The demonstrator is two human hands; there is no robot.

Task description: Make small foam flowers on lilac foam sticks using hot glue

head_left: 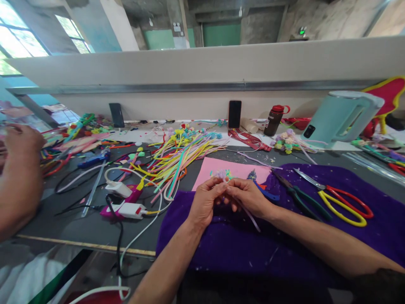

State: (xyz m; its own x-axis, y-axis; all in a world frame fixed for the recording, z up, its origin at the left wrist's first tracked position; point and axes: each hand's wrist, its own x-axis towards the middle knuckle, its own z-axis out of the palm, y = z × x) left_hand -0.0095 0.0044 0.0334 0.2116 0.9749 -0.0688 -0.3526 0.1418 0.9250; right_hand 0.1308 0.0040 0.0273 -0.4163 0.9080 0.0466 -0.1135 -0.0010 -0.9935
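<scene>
Over the purple cloth (228, 249), my left hand (205, 200) and my right hand (249, 196) meet with fingertips pinched together. Between them is a small lavender pipe cleaner flower (221, 174), its fuzzy head poking up above the fingers. From under my right hand a lavender pipe cleaner stem (252, 217) slants down to the right. The exact grip point is covered by the fingers. A pink sheet (209, 166) lies just behind the hands. Beside my right hand rests a blue-handled tool (268, 193), partly hidden.
Pliers (297, 194) and scissors (338, 202) lie to the right. Bundled pipe cleaner flowers (183, 156) fill the table's middle. A power strip (122, 202) with cords sits left. Behind stand a phone (234, 114), bottle (274, 120) and kettle (335, 118). Another person's arm (22, 181) reaches in at left.
</scene>
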